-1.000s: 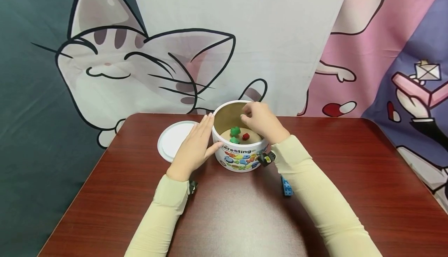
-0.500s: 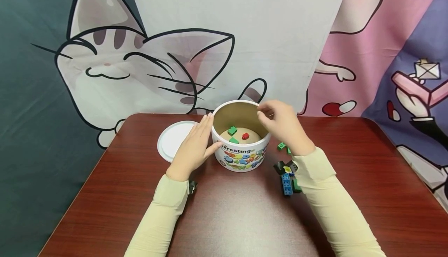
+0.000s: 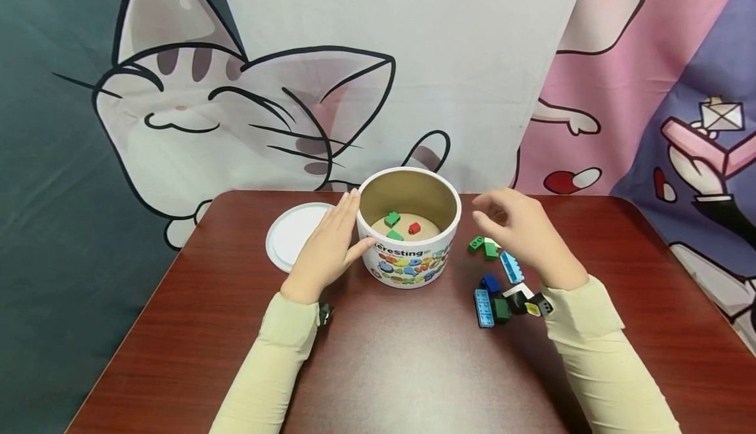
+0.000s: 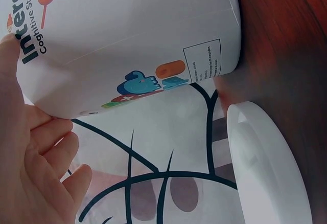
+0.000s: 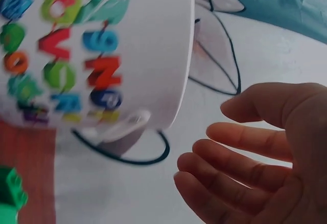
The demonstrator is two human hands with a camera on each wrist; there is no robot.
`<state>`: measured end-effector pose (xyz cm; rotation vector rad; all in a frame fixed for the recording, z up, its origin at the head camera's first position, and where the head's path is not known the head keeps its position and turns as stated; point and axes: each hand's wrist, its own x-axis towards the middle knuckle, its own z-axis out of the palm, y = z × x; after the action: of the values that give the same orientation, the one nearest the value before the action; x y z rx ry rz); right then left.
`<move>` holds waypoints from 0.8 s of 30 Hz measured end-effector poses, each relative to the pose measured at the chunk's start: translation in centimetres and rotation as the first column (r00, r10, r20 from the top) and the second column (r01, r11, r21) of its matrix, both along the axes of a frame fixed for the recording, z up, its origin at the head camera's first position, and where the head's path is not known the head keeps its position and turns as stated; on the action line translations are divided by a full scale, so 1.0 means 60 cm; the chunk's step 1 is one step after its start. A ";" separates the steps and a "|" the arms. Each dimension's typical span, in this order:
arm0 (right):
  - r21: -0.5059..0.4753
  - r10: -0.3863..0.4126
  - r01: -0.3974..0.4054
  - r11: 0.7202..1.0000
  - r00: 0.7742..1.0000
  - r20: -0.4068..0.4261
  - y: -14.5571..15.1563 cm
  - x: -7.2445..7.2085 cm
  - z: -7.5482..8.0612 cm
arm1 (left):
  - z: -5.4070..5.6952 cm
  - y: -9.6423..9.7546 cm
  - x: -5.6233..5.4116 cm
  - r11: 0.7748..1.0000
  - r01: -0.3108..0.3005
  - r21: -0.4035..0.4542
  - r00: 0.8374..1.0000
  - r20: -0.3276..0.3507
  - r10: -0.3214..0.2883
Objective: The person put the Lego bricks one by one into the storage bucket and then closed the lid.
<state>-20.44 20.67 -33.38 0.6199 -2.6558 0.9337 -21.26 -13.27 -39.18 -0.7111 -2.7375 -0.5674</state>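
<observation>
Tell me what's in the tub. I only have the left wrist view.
Observer: The head view shows two green bricks and a red brick on the bottom of the tub.
Operator: And on the table, right of it?
Observer: Among others, a light blue brick, a dark blue brick and a dark green brick lie close together.
Operator: Right grip holding anything?
Observer: No. The right wrist view shows nothing in it.

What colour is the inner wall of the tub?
The inner wall is dull golden brown, best seen in the head view.
</observation>
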 end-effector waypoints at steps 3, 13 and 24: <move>0.048 0.001 -0.001 0.999 1.000 0.011 0.020 0.001 -0.010 | 0.000 -0.001 0.000 1.000 -0.001 0.000 1.000 -0.001 0.001; 0.193 0.022 -0.041 0.980 0.994 0.103 0.089 -0.008 -0.063 | 0.001 -0.001 0.001 1.000 0.006 0.002 1.000 -0.001 -0.006; 0.278 0.046 -0.122 0.953 0.963 0.266 0.131 -0.020 -0.095 | 0.001 -0.001 0.001 1.000 0.007 0.007 1.000 0.000 -0.007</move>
<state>-21.62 28.51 -39.07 0.7255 -3.0562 0.6851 -21.23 -13.30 -39.11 -0.7189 -2.7329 -0.5781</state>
